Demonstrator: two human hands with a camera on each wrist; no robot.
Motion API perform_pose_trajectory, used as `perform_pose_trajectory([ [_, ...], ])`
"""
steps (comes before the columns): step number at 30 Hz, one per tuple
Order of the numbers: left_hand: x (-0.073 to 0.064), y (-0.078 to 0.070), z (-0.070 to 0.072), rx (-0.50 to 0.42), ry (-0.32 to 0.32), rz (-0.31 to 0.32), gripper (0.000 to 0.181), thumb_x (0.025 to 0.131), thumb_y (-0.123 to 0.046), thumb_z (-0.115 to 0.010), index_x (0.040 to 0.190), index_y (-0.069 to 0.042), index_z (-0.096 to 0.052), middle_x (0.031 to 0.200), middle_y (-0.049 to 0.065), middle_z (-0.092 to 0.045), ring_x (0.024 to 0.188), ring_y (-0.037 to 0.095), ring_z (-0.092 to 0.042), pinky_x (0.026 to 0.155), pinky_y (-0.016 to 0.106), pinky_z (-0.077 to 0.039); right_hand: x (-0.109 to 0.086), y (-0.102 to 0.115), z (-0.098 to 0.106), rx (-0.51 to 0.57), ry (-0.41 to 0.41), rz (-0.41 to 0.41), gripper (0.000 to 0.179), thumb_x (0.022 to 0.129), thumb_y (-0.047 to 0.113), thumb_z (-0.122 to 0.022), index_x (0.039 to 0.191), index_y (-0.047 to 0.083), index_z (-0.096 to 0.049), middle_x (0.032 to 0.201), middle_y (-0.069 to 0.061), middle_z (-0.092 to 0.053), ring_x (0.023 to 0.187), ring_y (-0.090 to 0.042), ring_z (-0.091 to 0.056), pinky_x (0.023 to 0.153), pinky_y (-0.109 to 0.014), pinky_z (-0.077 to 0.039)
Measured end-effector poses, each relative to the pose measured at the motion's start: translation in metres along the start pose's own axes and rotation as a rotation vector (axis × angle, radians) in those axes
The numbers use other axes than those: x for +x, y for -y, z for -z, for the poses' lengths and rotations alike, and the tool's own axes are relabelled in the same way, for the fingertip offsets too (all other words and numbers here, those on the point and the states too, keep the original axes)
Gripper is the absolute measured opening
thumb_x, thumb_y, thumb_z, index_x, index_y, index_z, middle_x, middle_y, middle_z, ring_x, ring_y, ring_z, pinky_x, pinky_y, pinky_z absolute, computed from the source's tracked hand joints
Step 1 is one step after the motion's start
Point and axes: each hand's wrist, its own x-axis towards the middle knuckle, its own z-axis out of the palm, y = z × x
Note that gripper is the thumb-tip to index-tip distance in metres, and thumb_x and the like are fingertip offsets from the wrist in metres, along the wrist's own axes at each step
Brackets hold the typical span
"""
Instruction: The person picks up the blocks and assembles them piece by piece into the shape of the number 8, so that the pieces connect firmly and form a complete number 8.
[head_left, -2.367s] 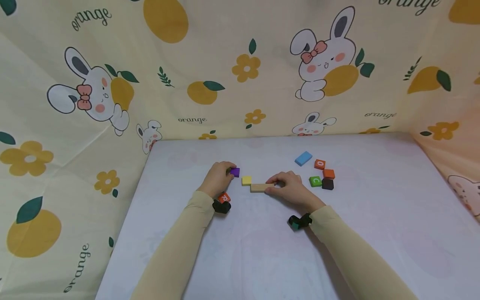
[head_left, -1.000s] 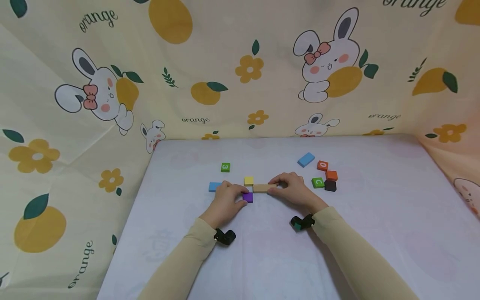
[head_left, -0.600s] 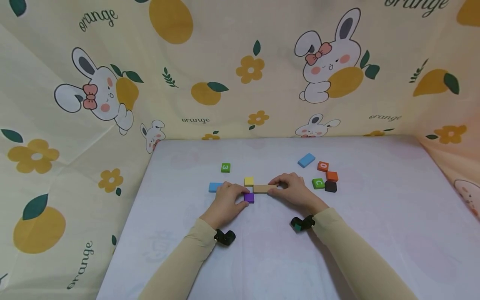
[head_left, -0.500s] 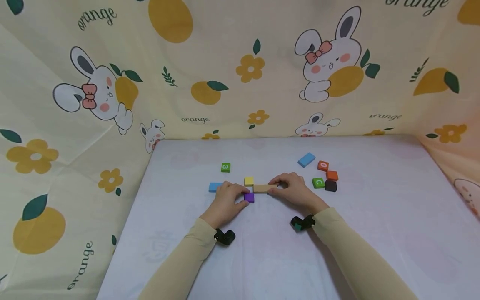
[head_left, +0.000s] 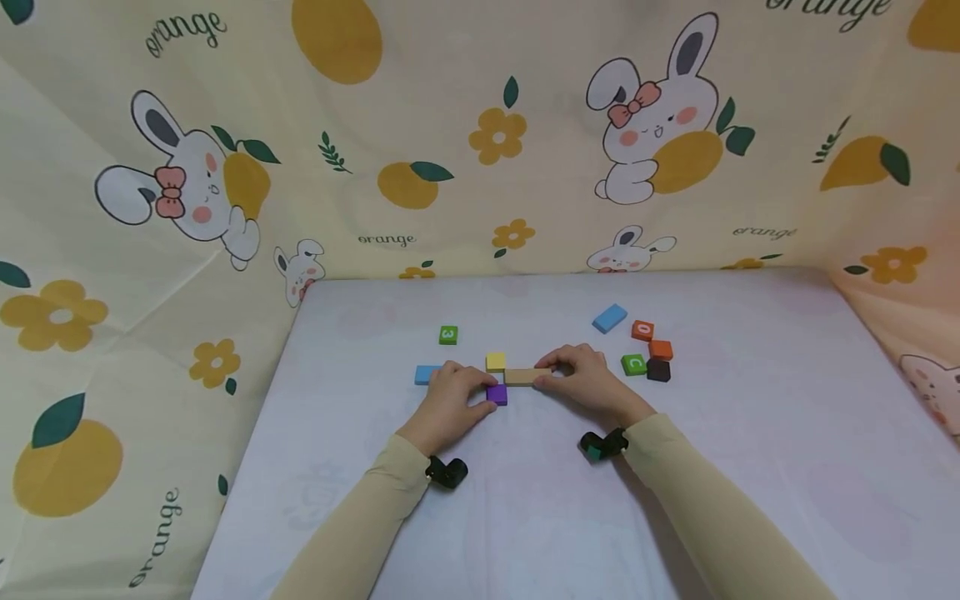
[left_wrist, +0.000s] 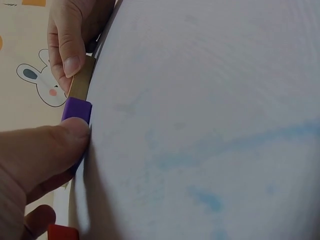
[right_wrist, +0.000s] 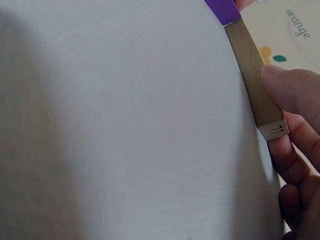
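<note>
My left hand [head_left: 446, 404] pinches a small purple block [head_left: 497, 395] between thumb and finger. It sits at the near left corner of a plain wooden block [head_left: 519, 377]. A yellow block [head_left: 495, 361] lies at the far left corner of that wooden block. My right hand [head_left: 588, 383] grips the wooden block's right end. In the right wrist view, the wooden block [right_wrist: 252, 75] shows a dark mark on its end face, and the purple block [right_wrist: 225, 10] stands at its other end. A red block [left_wrist: 62, 232] is at the bottom of the left wrist view; the left hand hides it in the head view.
A blue block [head_left: 426, 374] pokes out behind the left hand, with a green "3" block [head_left: 447, 334] beyond. To the right lie another blue block [head_left: 610, 317], an orange block marked O [head_left: 642, 330], a plain orange one [head_left: 661, 349], a green "C" block [head_left: 633, 364] and a black one [head_left: 658, 370].
Since 2.4 s ago the left hand has brought the purple block right and nearer, to the wooden block's left end, uncovering the green "3" block. Over the last second both hands stay nearly still.
</note>
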Motion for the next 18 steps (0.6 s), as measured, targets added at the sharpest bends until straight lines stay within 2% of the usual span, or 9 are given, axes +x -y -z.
perform_pose_trajectory([
  [7,-0.0006,-0.0004,0.0019,0.000,-0.006,0.004,0.032,0.087,-0.031,-0.074,0.117,-0.021,-0.069,0.109,-0.010,-0.063,0.102,0.013,-0.041,0.088,0.034,-0.030,0.0018,-0.0005,-0.0016,0.016,-0.010,-0.007,0.035,0.078,0.062,-0.070,0.104,0.039,-0.068,0.114,0.005,-0.053,0.113,-0.024,-0.032,0.091,-0.048,-0.024],
  [15,-0.0009,0.0004,0.0002,-0.005,0.006,0.017,0.032,0.087,-0.032,-0.073,0.117,-0.022,-0.069,0.110,-0.010,-0.063,0.103,0.014,-0.041,0.088,0.035,-0.029,0.0033,-0.0020,-0.0029,-0.009,-0.003,0.018,0.035,0.079,0.061,-0.069,0.105,0.038,-0.068,0.114,0.008,-0.056,0.113,-0.022,-0.034,0.094,-0.048,-0.023],
  [18,-0.0001,-0.0004,0.0007,-0.008,-0.008,0.002,0.031,0.087,-0.032,-0.074,0.116,-0.022,-0.069,0.110,-0.009,-0.064,0.103,0.015,-0.042,0.089,0.036,-0.029,0.0020,-0.0013,-0.0012,-0.003,-0.006,0.013,0.035,0.079,0.061,-0.070,0.105,0.038,-0.068,0.115,0.007,-0.055,0.113,-0.022,-0.034,0.093,-0.048,-0.023],
])
